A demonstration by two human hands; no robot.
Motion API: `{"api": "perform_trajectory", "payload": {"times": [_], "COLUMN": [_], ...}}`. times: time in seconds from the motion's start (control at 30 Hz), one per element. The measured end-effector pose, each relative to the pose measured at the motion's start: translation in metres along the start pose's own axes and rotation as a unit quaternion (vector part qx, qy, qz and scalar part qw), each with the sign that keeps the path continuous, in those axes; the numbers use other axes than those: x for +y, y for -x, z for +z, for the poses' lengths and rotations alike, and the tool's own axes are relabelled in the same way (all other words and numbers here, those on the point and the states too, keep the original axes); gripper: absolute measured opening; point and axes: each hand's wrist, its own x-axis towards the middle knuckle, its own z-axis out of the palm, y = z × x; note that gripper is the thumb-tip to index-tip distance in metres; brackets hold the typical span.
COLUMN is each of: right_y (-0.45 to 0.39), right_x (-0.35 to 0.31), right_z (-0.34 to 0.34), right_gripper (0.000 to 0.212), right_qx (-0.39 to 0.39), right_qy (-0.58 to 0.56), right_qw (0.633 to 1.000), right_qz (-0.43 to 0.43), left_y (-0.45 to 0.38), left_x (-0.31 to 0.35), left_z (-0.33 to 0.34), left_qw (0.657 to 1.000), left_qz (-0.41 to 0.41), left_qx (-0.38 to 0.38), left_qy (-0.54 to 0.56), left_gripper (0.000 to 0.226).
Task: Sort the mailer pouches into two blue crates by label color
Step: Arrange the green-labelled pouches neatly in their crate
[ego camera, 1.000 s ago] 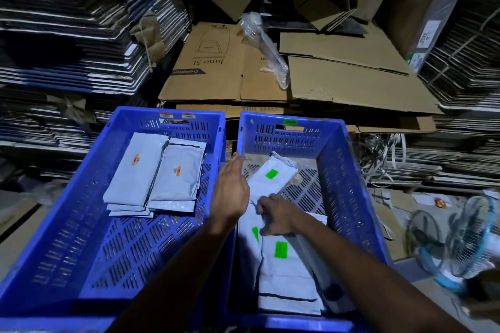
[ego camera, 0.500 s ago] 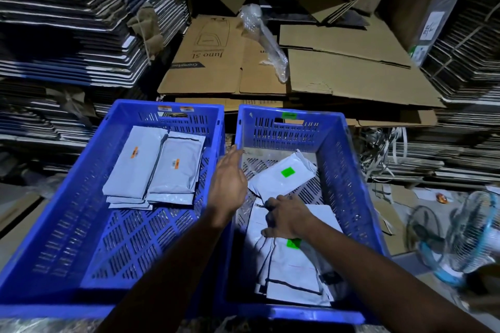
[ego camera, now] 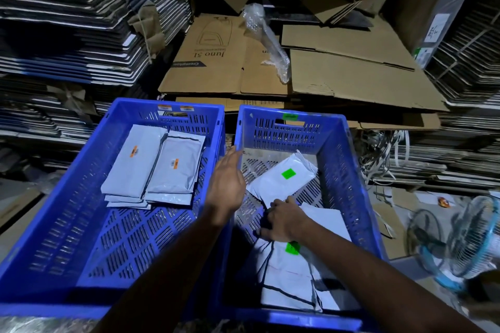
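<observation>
Two blue crates stand side by side. The left crate [ego camera: 67, 197] holds grey-white mailer pouches with orange labels [ego camera: 151, 167]. In the right crate [ego camera: 349, 170] lie white pouches with green labels: one far pouch [ego camera: 284, 173] lies aslant, and a near stack [ego camera: 289, 276] sits toward me. My left hand [ego camera: 227, 184] hovers over the wall between the crates, fingers straight and pointing away. My right hand [ego camera: 281, 220] rests in the right crate, fingers curled over the near edge of the far pouch and the top of the stack; its fingertips are hidden.
Flattened cardboard boxes [ego camera: 270, 62] and a bubble-wrap roll [ego camera: 267, 40] lie behind the crates. Stacks of folded cartons [ego camera: 67, 35] rise left and right. A small blue fan [ego camera: 460, 246] stands at the right, next to loose strapping [ego camera: 384, 154].
The far green-label pouch has swung round and slid toward the crate's right. My right hand moved a little deeper into the crate; my left hand stayed over the divide.
</observation>
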Motion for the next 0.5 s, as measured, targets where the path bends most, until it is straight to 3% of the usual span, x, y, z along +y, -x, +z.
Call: {"api": "perform_trajectory", "payload": {"times": [0.1, 0.2, 0.27, 0.33, 0.37, 0.43, 0.5], "right_y": [-0.015, -0.04, -0.058, -0.074, -0.082, -0.097, -0.107], "right_x": [0.019, 0.043, 0.06, 0.074, 0.08, 0.08, 0.064], "right_z": [-0.009, -0.016, -0.012, -0.004, 0.001, 0.01, 0.011], "right_gripper": [0.044, 0.023, 0.043, 0.079, 0.09, 0.101, 0.099], "right_qx": [0.042, 0.201, 0.227, 0.125, 0.069, 0.0, 0.004], "right_qy": [-0.149, -0.313, -0.35, -0.424, -0.44, -0.399, -0.348], "right_qw": [0.987, 0.913, 0.862, 0.816, 0.813, 0.863, 0.912], "right_qz": [0.048, 0.165, 0.287, 0.373, 0.376, 0.311, 0.22], "left_y": [0.0, -0.001, -0.001, 0.0, 0.001, 0.0, 0.0], "left_x": [0.0, -0.002, -0.003, -0.004, -0.004, -0.004, -0.005], "left_z": [0.0, 0.0, 0.001, 0.002, 0.003, 0.004, 0.005], "left_qw": [1.0, 1.0, 1.0, 1.0, 1.0, 1.0, 0.999], "left_qz": [0.001, 0.005, -0.002, -0.006, -0.008, -0.014, -0.015], "left_qx": [-0.008, -0.012, -0.011, -0.005, -0.001, 0.006, 0.017], "left_qy": [0.006, -0.001, 0.001, 0.011, 0.015, 0.023, 0.028], "left_gripper": [0.056, 0.055, 0.056, 0.056, 0.056, 0.056, 0.057]}}
